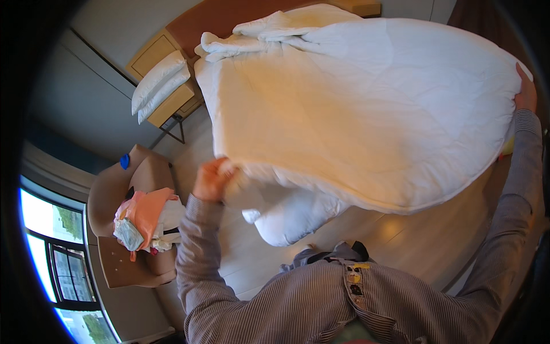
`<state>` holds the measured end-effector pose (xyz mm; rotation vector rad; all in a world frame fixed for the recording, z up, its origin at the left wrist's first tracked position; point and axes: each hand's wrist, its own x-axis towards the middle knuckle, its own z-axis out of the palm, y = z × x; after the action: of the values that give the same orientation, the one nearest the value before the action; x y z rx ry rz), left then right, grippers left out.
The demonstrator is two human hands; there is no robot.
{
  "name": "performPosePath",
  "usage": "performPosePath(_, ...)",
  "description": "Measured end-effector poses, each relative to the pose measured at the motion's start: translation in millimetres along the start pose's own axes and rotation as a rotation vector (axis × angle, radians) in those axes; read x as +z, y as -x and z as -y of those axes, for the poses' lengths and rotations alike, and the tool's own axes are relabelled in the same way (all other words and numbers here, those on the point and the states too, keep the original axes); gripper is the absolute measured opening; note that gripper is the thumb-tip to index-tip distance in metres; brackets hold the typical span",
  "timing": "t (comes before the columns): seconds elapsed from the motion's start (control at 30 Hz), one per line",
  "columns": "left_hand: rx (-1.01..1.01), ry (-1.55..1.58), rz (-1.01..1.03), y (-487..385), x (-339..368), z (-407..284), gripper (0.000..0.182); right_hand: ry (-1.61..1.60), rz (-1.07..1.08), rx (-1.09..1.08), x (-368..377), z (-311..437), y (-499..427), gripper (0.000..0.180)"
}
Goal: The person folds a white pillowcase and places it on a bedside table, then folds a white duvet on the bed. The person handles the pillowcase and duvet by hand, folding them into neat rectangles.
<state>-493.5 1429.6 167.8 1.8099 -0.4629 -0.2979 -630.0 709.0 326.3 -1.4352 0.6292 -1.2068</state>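
Note:
A large white duvet (343, 107) spreads out before me in the head view, its near edge lifted off the bed and curved outward. My left hand (211, 179) grips its near left corner, slightly blurred. Far out to the right, my right hand (526, 91) holds the duvet's right edge, with the arm stretched wide. Between the hands the near edge sags in an arc above the floor. Below it hangs another white padded part (296, 217), perhaps a fold of the same duvet. Bunched folds (262, 41) lie at the far left. The duvet hides most of the bed.
Two white pillows (161, 84) are stacked on a wooden bedside table (172, 105) at the left. Clothes and bags (148, 215) lie on a brown armchair (144, 172), with a blue item (124, 161) on its back. A reddish-brown headboard (215, 21) stands at the far side.

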Motion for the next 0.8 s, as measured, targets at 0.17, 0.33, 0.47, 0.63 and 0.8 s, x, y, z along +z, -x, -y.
performPosePath(0.17,-0.184,-0.484,0.251,29,132,90,0.032,0.308,-0.055,-0.169,48,-56,75,0.067)
performPosePath(0.33,-0.338,-0.596,0.4,6,203,170,0.045,0.001,-0.04,0.327,34,-235,153,0.04)
performPosePath(0.47,-0.199,-0.706,0.576,-21,231,193,0.049,-0.241,0.197,0.728,-36,-303,213,0.033)
performPosePath(0.63,-0.375,-0.458,0.557,-77,240,192,0.044,0.037,-0.237,0.985,-40,-347,173,0.038)
performPosePath(0.8,-0.36,-0.079,0.313,-138,248,167,0.03,-0.182,-0.097,1.008,-19,-326,107,0.038)
